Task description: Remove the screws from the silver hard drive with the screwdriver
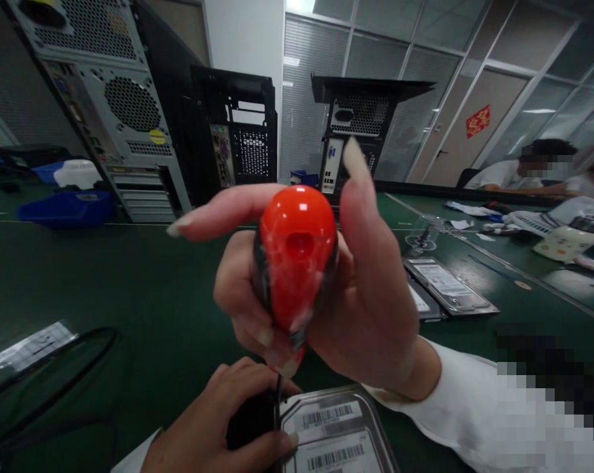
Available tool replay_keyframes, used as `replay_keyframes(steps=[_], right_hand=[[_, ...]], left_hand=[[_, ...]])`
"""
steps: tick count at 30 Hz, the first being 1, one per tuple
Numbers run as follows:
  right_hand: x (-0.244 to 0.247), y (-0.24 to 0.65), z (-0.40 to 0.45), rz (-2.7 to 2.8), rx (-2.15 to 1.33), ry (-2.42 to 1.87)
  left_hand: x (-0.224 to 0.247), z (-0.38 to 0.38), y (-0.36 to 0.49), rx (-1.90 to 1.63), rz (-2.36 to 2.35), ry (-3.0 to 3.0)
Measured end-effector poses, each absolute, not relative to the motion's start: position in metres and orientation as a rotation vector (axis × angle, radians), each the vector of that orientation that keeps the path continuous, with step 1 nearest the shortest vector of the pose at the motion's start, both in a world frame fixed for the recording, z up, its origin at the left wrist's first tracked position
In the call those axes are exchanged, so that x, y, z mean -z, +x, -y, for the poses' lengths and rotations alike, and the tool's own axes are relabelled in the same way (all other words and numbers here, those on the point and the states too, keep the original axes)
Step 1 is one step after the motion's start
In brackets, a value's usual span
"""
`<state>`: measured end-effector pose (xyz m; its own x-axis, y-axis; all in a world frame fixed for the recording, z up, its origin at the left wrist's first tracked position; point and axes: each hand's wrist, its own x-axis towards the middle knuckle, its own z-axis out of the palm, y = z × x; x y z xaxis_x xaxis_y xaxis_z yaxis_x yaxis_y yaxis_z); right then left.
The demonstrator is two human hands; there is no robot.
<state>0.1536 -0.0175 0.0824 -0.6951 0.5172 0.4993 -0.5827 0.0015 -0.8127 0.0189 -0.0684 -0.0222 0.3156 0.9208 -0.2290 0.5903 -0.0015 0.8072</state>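
One screwdriver [299,220], shaft down at near drive [334,430], left side. Right hand [370,315] wraps handle, index, thumb lifted; left hand [228,414] half-curled beside drive, hold unclear. Loose grip: tip may slip, scratch.

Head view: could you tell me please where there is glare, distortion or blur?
Head view: a bright glint sits on the screwdriver handle; small print on the nearest hard drive is too soft to read; the leftmost computer tower and the door lean, as from wide-angle distortion; pixel blocks cover part of the right sleeve.
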Motion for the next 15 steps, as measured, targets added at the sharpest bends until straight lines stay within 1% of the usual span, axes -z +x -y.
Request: replay_keyframes(steps=[6, 9, 13, 15], right_hand=[[-0.08, 0.151, 0.013, 1.449, -1.822, 0.036], [-0.074, 0.146, 0.012, 1.353, -1.826, -0.009], [-0.068, 0.141, 0.016, 1.353, -1.956, -0.063], [-0.067, 0.14, 0.018, 1.381, -1.926, -0.179]], left_hand=[[0.018, 0.069, 0.02, -0.474, -1.382, 1.693], [0.024, 0.068, 0.016, -0.438, -1.359, 1.724], [0.036, 0.068, 0.012, -0.379, -1.492, 1.718], [0.038, 0.068, 0.011, -0.352, -1.484, 1.73]])
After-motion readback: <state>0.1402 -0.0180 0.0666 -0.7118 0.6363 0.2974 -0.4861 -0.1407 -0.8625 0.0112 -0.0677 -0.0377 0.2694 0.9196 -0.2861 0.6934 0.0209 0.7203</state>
